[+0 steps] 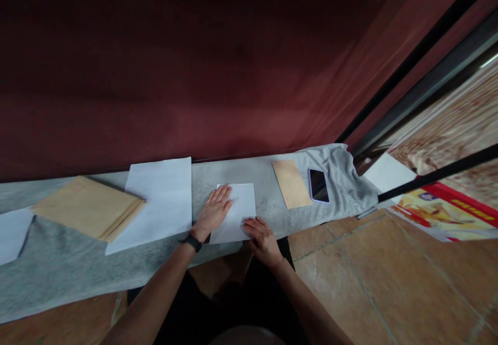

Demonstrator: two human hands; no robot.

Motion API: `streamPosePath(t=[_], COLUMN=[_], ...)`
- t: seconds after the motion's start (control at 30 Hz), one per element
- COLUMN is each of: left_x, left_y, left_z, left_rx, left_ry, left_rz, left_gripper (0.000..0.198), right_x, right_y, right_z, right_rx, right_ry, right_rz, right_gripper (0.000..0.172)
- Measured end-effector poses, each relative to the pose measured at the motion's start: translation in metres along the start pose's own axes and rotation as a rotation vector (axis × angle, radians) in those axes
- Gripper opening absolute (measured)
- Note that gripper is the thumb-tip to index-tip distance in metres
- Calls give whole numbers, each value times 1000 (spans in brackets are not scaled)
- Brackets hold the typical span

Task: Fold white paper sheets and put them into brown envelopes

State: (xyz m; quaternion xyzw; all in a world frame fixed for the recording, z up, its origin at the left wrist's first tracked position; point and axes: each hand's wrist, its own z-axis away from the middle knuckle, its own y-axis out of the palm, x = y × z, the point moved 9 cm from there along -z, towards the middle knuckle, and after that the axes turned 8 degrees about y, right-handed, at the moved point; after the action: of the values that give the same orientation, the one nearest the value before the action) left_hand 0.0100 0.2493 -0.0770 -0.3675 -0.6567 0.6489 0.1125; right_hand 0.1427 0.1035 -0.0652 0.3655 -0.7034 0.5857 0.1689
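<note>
A small white sheet of paper (238, 207), seemingly folded, lies on the grey cloth in front of me. My left hand (215, 209) rests flat on its left side, fingers stretched out. At the sheet's lower right corner is my right hand (262, 240), its fingers bent and close together over the edge; the thumb is partly hidden. To the right lies a tan envelope (291, 183), apart from both hands. On the left, a larger white sheet (165, 194) sits partly beneath a stack of tan envelopes (87, 205).
A phone (319, 185) lies beside the single envelope. The grey cloth (78, 272) covers a narrow bench against a dark red wall (233, 75). More white paper (13, 233) is at the far left. Black bars and a colourful printed box (447, 210) stand at the right, above tiled floor (369, 267).
</note>
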Motion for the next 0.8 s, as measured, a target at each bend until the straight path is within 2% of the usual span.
streamPosePath(t=[0.1, 0.23, 0.37, 0.43, 0.53, 0.7, 0.8], left_x=[5, -3, -17, -16, -5, -6, -5], left_y=[-4, -20, -32, -31, -26, -21, -24], left_z=[33, 85, 118, 122, 118, 107, 107], left_rx=[36, 28, 35, 9, -107, -213, -271], left_ry=[-26, 8, 69, 43, -38, 7, -35], left_rz=[209, 531, 659, 663, 592, 463, 480], left_gripper=[54, 48, 50, 53, 48, 28, 24], right_x=[-4, -9, -9, -9, -9, -10, -15], right_y=[-2, -5, -9, -10, -13, -14, -20], right_z=[0, 0, -1, 0, 3, 8, 8], right_rx=[-35, -114, -161, -154, -128, -86, -117], right_ry=[21, 40, 36, 24, 16, 53, 113], right_rz=[-39, -102, -162, -187, -212, -187, -147], right_gripper=[57, 47, 37, 34, 32, 28, 28])
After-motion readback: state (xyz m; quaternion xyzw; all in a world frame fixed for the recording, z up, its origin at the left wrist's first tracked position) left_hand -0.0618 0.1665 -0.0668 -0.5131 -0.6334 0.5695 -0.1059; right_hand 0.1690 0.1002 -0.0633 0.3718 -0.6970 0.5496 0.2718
